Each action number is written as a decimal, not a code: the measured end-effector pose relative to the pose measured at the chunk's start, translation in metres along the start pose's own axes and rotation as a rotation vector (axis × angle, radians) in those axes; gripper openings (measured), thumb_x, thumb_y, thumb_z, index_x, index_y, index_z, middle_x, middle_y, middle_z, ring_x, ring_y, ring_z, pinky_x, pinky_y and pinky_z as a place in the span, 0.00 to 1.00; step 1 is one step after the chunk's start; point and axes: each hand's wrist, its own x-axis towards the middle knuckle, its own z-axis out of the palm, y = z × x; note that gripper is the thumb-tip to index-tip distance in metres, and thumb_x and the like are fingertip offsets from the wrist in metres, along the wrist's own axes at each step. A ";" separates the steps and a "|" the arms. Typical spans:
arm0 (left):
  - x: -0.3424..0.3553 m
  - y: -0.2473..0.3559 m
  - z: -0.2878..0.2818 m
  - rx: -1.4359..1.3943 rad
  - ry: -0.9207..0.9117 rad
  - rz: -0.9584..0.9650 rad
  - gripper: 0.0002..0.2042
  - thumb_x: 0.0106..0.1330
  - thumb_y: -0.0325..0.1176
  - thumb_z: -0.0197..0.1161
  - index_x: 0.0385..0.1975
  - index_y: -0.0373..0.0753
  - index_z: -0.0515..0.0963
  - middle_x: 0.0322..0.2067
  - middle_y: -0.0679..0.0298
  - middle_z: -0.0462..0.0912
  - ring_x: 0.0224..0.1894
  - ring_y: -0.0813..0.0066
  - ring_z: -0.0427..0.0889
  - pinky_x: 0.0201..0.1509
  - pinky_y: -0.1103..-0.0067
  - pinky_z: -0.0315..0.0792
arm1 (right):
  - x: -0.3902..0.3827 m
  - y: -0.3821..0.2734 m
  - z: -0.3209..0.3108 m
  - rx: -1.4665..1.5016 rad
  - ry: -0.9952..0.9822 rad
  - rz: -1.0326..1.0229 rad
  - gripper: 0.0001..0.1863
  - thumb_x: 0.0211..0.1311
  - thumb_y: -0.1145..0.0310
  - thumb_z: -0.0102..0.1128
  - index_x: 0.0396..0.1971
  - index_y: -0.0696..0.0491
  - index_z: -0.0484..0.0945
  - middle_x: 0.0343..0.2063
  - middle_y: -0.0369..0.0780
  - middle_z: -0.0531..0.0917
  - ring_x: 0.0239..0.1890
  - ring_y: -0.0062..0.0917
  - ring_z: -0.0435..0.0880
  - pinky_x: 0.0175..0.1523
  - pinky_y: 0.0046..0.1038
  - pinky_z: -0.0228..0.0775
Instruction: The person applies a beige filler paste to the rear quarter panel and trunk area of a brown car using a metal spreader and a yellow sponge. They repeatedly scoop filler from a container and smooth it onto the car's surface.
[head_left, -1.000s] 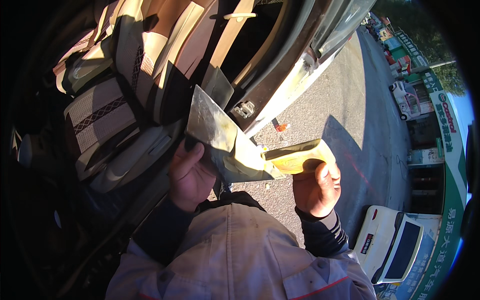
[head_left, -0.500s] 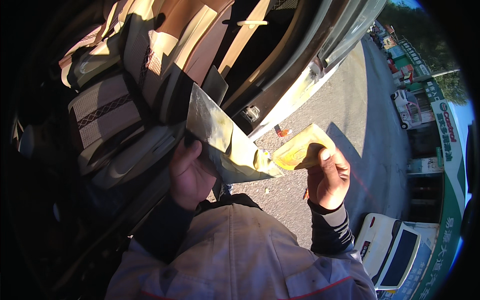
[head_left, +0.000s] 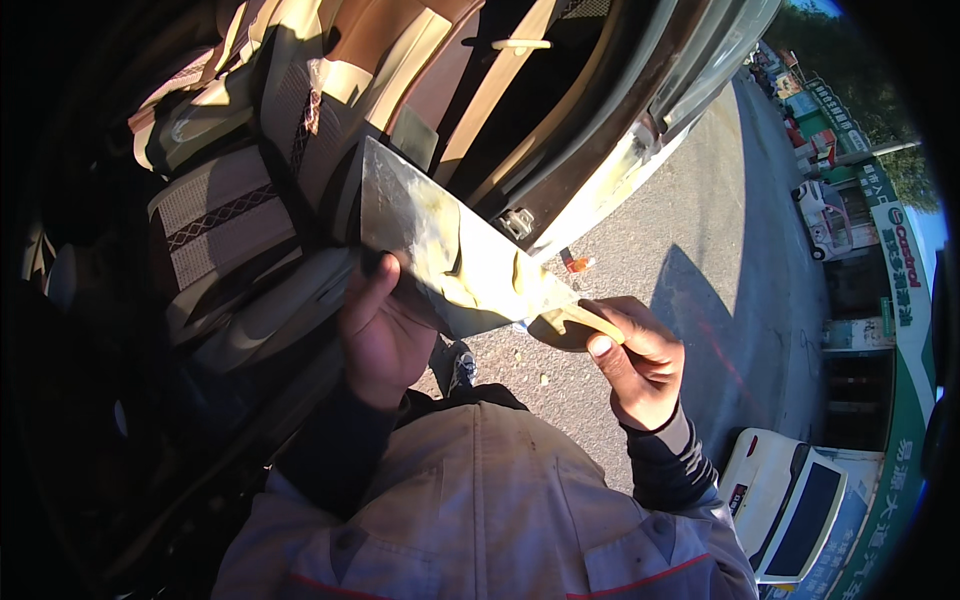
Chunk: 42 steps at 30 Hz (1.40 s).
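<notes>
My left hand grips a flat grey sheet at its lower left corner, the thumb near the edge and the fingers mostly hidden behind it. Pale yellow paste is smeared over the sheet's sunlit face. In my right hand is a yellow spreader, pinched between thumb and fingers and seen nearly edge-on. The spreader is at the sheet's right-hand tip; whether they touch is hard to tell. A dab of paste shows on the spreader beside that tip.
Ahead, a car body's open doorway shows a latch and pale painted sill. Beige and brown seats are at the left. An orange object lies on the pavement. A white car and a small white vehicle stand at the right.
My right hand has turned the spreader from face-on to nearly edge-on and brought it against or close to the sheet's tip. The sheet has tilted slightly, still in my left hand.
</notes>
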 end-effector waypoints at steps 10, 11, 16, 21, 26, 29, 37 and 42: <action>-0.014 -0.005 0.001 -0.081 0.016 -0.026 0.22 0.76 0.29 0.52 0.68 0.34 0.67 0.65 0.54 0.77 0.68 0.60 0.75 0.74 0.61 0.67 | 0.007 -0.009 0.009 0.906 0.356 0.043 0.20 0.75 0.66 0.60 0.59 0.64 0.78 0.51 0.46 0.86 0.56 0.35 0.85 0.67 0.42 0.73; -0.015 -0.004 0.000 -0.082 0.017 -0.026 0.22 0.76 0.29 0.52 0.68 0.34 0.67 0.65 0.54 0.77 0.68 0.60 0.75 0.74 0.61 0.67 | 0.005 -0.010 0.011 0.900 0.356 0.036 0.21 0.75 0.66 0.60 0.59 0.64 0.78 0.51 0.47 0.86 0.56 0.35 0.84 0.67 0.42 0.72; -0.015 0.003 -0.004 -0.060 -0.071 -0.028 0.21 0.77 0.30 0.51 0.68 0.34 0.68 0.65 0.55 0.77 0.68 0.60 0.75 0.74 0.61 0.67 | 0.003 -0.009 0.008 0.384 0.057 -0.013 0.17 0.73 0.68 0.63 0.52 0.67 0.82 0.46 0.47 0.85 0.47 0.29 0.83 0.54 0.29 0.73; -0.022 0.004 0.000 -0.042 0.027 -0.060 0.22 0.76 0.30 0.52 0.68 0.34 0.68 0.64 0.55 0.78 0.67 0.60 0.76 0.74 0.62 0.67 | 0.007 -0.001 0.013 0.508 0.103 0.274 0.15 0.73 0.66 0.60 0.47 0.64 0.81 0.39 0.44 0.85 0.39 0.26 0.83 0.47 0.27 0.74; -0.032 -0.018 0.015 -0.010 0.035 -0.161 0.27 0.72 0.29 0.53 0.71 0.34 0.63 0.66 0.53 0.75 0.69 0.60 0.73 0.75 0.64 0.65 | 0.018 0.012 0.020 0.950 0.185 0.444 0.20 0.67 0.59 0.59 0.45 0.63 0.77 0.34 0.48 0.82 0.34 0.34 0.82 0.41 0.33 0.77; -0.034 -0.023 0.013 0.046 0.080 -0.150 0.30 0.71 0.29 0.52 0.74 0.33 0.59 0.70 0.51 0.70 0.72 0.60 0.69 0.77 0.65 0.61 | 0.006 0.025 0.027 0.919 0.013 0.485 0.16 0.66 0.64 0.61 0.43 0.64 0.78 0.36 0.45 0.82 0.37 0.31 0.82 0.47 0.31 0.74; -0.030 0.002 -0.039 -0.017 0.051 0.008 0.25 0.77 0.30 0.47 0.73 0.33 0.62 0.75 0.50 0.62 0.63 0.58 0.79 0.60 0.63 0.81 | -0.023 0.115 -0.027 0.970 0.201 0.801 0.16 0.66 0.72 0.59 0.51 0.62 0.78 0.41 0.40 0.85 0.44 0.26 0.84 0.56 0.30 0.75; -0.013 0.019 -0.079 0.221 -0.242 0.092 0.22 0.77 0.32 0.50 0.69 0.37 0.69 0.71 0.48 0.68 0.40 0.65 0.82 0.36 0.72 0.80 | -0.037 0.187 -0.064 0.914 0.187 0.766 0.16 0.65 0.76 0.57 0.52 0.62 0.78 0.43 0.40 0.85 0.43 0.25 0.85 0.54 0.29 0.77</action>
